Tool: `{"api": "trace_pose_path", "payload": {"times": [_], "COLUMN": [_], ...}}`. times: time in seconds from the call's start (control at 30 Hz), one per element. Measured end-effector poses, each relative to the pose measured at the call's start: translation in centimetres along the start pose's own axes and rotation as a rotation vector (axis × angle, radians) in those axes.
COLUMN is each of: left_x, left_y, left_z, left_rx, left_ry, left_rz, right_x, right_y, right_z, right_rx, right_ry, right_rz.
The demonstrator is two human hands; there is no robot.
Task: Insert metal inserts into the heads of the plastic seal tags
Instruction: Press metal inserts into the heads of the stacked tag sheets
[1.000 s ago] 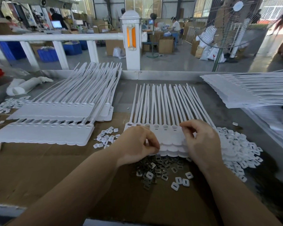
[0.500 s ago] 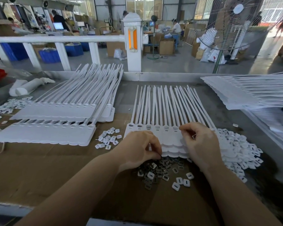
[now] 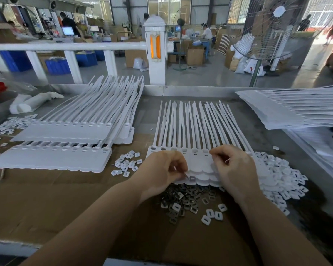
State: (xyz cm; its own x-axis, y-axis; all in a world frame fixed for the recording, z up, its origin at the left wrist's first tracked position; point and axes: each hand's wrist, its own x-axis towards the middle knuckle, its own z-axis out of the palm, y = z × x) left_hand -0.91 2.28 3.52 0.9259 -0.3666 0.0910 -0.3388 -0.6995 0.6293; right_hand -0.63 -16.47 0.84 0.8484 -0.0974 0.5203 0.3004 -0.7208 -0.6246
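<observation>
A strip of joined white plastic seal tags [image 3: 195, 131] lies in front of me, tails pointing away, heads toward me. My left hand [image 3: 161, 171] rests on the strip's near left part and pinches a small metal insert [image 3: 191, 178] at its fingertips. My right hand [image 3: 233, 169] is curled over the heads on the right, thumb and forefinger pinched at a head slot; what they hold is too small to tell. A heap of dark metal inserts [image 3: 183, 198] lies on the cardboard just below the strip.
Two stacks of tag strips [image 3: 65, 143] lie at left, another stack [image 3: 296, 110] at right. White plastic caps are heaped at right [image 3: 281, 181], scattered near centre [image 3: 127, 164] and at far left [image 3: 10, 123]. A white railing and a fan stand beyond the table.
My left hand has drawn back toward the near edge of the strip, with a metal insert now showing at its fingertips. My right hand stays over the heads.
</observation>
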Motion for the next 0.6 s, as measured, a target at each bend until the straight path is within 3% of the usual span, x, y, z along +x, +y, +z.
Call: {"api": "trace_pose_path", "payload": {"times": [0.6], "left_x": [0.22], "left_y": [0.05], "left_z": [-0.08], "left_rx": [0.057], "left_ry": [-0.013], "left_rz": [0.046], "right_x": [0.01], "right_y": [-0.07], "right_z": [-0.01], "right_rx": [-0.019], "right_ry": [-0.02], "right_rz": [0.011]}}
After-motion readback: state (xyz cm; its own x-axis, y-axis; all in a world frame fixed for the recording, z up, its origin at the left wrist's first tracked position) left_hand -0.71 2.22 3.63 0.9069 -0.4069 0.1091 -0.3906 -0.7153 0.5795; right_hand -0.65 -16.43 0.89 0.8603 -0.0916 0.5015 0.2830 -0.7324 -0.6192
